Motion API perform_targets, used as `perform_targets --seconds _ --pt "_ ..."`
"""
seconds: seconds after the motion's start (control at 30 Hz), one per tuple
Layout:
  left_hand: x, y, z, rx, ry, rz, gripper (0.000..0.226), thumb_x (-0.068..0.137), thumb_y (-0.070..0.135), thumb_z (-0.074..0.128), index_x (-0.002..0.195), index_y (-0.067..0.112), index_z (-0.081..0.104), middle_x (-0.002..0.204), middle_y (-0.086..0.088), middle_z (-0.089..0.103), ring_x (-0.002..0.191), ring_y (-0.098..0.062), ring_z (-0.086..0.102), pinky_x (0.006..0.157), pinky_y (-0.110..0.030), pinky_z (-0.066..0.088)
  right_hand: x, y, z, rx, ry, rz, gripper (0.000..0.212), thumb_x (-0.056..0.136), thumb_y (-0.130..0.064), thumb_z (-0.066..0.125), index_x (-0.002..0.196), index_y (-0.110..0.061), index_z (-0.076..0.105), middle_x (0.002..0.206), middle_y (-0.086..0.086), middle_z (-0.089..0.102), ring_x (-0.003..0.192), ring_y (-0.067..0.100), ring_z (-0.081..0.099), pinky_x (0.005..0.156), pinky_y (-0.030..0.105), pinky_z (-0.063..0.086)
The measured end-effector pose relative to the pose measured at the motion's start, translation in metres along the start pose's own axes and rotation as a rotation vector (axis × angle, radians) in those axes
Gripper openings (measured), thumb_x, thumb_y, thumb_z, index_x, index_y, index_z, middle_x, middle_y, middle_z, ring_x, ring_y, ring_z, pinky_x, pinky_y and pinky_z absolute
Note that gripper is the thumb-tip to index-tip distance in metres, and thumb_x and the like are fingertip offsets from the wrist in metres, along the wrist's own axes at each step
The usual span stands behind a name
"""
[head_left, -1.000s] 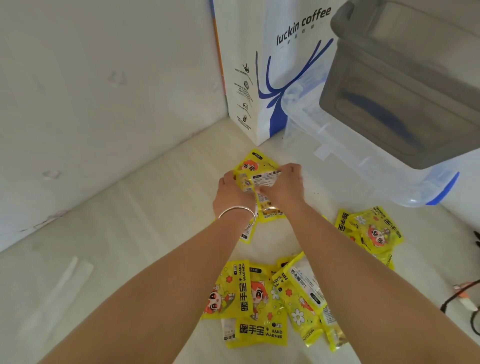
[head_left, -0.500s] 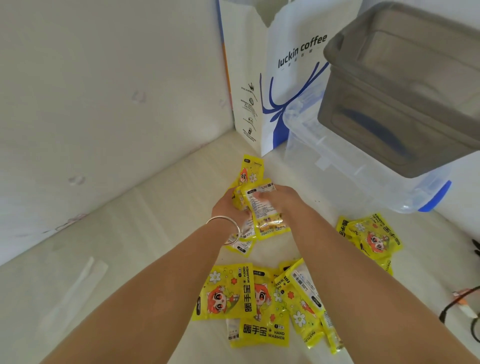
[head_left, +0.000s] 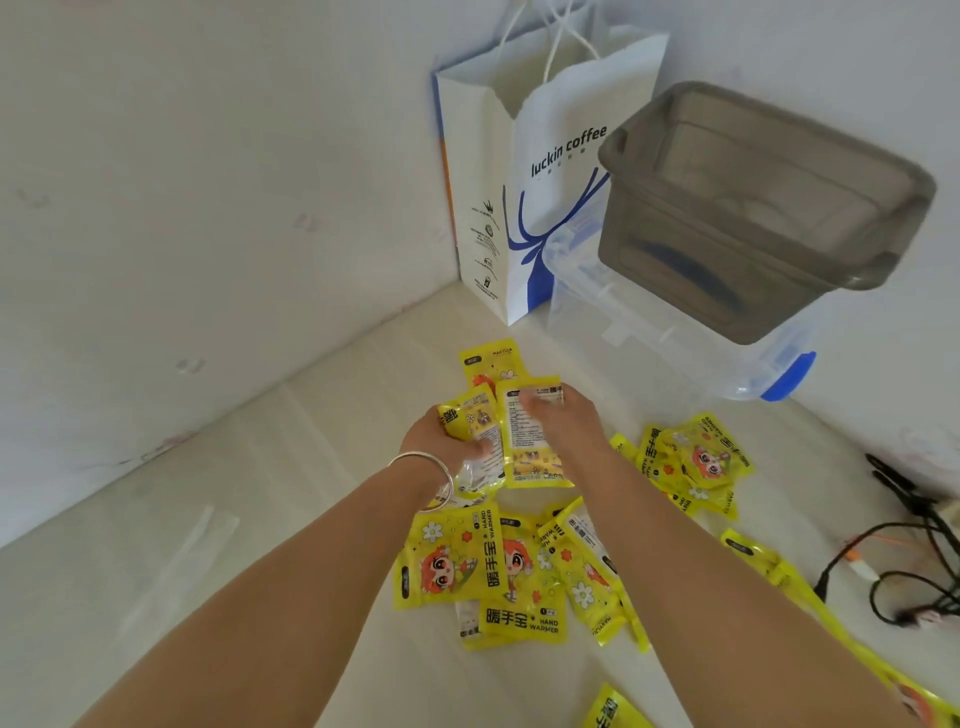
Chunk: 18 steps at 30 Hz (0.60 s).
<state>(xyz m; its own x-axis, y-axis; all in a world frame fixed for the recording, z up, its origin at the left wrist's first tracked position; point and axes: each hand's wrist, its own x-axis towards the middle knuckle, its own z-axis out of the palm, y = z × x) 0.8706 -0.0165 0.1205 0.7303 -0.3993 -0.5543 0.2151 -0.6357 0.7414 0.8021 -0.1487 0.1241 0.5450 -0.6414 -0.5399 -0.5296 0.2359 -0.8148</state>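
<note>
More of the paper bag (head_left: 550, 208) shows now than a moment ago, right up to its string handles. Both hands hold packets, just as before. The bag says "luckin coffee". The yellow packets (head_left: 498, 571) lying on the floor (head_left: 260, 519) say "HAND WARMER".

The left hand (head_left: 441, 441) wears a silver bracelet (head_left: 421, 462). Its fingers are curled round a bunch of packets (head_left: 470, 415). The right hand (head_left: 566, 421) grips a single packet (head_left: 530, 457) just beside the bunch, with its thumb on the printed back. Both arms reach out straight, hands close together, near the bag and the grey box (head_left: 753, 218).
</note>
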Motion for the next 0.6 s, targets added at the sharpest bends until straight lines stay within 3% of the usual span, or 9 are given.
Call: perform_targets --seconds 0.07,0.13,0.17,0.27,0.37,0.43,0.53,0.6 --pt "-0.012 0.003 -0.008 -0.047 -0.003 -0.024 0.034 0.074 0.018 0.079 0.104 0.008 0.069 0.093 -0.007 0.069 0.083 -0.024 0.065 0.077 -0.03 0.05 -0.013 -0.003 -0.007 0.025 0.09 -0.016 0.038 0.084 -0.029 0.067 0.119 -0.015 0.06 0.117 0.003 0.064 0.109 0.025 0.06 0.088 0.036 0.048" --pt "-0.025 0.009 -0.016 -0.085 0.004 -0.016 0.025 0.076 0.022 0.076 0.096 0.008 0.07 0.084 -0.007 0.065 0.066 -0.019 0.058 0.063 -0.026 0.044 -0.026 -0.005 -0.013 0.079 0.174 -0.032 0.028 0.083 -0.029 0.068 0.108 -0.017 0.064 0.111 0.006 0.068 0.103 0.027 0.064 0.089 0.039 0.052" --pt "-0.031 0.011 -0.019 -0.103 0.007 -0.006 0.024 0.077 0.023 0.075 0.096 0.008 0.07 0.084 -0.007 0.064 0.065 -0.02 0.057 0.062 -0.026 0.043 -0.033 -0.006 -0.016 0.119 0.201 -0.03 0.017 0.083 -0.028 0.068 0.098 -0.019 0.066 0.106 0.007 0.07 0.098 0.028 0.067 0.087 0.041 0.054" --pt "-0.044 0.01 -0.027 -0.218 -0.012 0.011 0.033 0.08 0.02 0.073 0.108 0.005 0.068 0.095 -0.01 0.066 0.084 -0.025 0.059 0.078 -0.03 0.041 -0.057 -0.006 -0.024 0.244 0.256 0.001 0.009 0.083 -0.028 0.069 0.078 -0.023 0.063 0.096 0.005 0.071 0.09 0.028 0.069 0.082 0.047 0.057" --pt "-0.058 0.005 -0.03 -0.361 -0.104 -0.007 0.036 0.082 0.019 0.07 0.116 0.008 0.063 0.116 -0.014 0.064 0.108 -0.029 0.058 0.096 -0.038 0.042 -0.085 0.001 -0.033 0.364 0.316 0.044 0.013 0.085 -0.03 0.068 0.078 -0.023 0.06 0.089 0.002 0.067 0.075 0.023 0.065 0.05 0.03 0.052" --pt "-0.068 0.001 -0.028 -0.437 -0.205 -0.058 0.033 0.083 0.026 0.069 0.112 0.015 0.059 0.122 -0.013 0.057 0.112 -0.031 0.053 0.098 -0.045 0.043 -0.107 0.009 -0.039 0.45 0.377 0.071 0.018 0.085 -0.032 0.068 0.077 -0.021 0.055 0.087 0.003 0.064 0.074 0.023 0.063 0.043 0.025 0.044" --pt "-0.075 -0.005 -0.017 -0.508 -0.335 -0.106 0.045 0.071 0.04 0.077 0.106 0.018 0.06 0.126 -0.011 0.057 0.12 -0.036 0.053 0.097 -0.054 0.044 -0.14 0.028 -0.052 0.545 0.462 0.121 0.03 0.08 -0.038 0.072 0.098 -0.015 0.061 0.092 0.005 0.068 0.079 0.026 0.068 0.055 0.034 0.057" --pt "-0.084 -0.006 -0.003 -0.516 -0.359 -0.074 0.03 0.072 0.034 0.075 0.089 0.012 0.063 0.1 -0.013 0.065 0.115 -0.035 0.057 0.1 -0.059 0.041 -0.161 0.042 -0.063 0.606 0.515 0.148 0.033 0.079 -0.038 0.072 0.103 -0.016 0.062 0.099 0.008 0.07 0.083 0.027 0.069 0.069 0.043 0.06"
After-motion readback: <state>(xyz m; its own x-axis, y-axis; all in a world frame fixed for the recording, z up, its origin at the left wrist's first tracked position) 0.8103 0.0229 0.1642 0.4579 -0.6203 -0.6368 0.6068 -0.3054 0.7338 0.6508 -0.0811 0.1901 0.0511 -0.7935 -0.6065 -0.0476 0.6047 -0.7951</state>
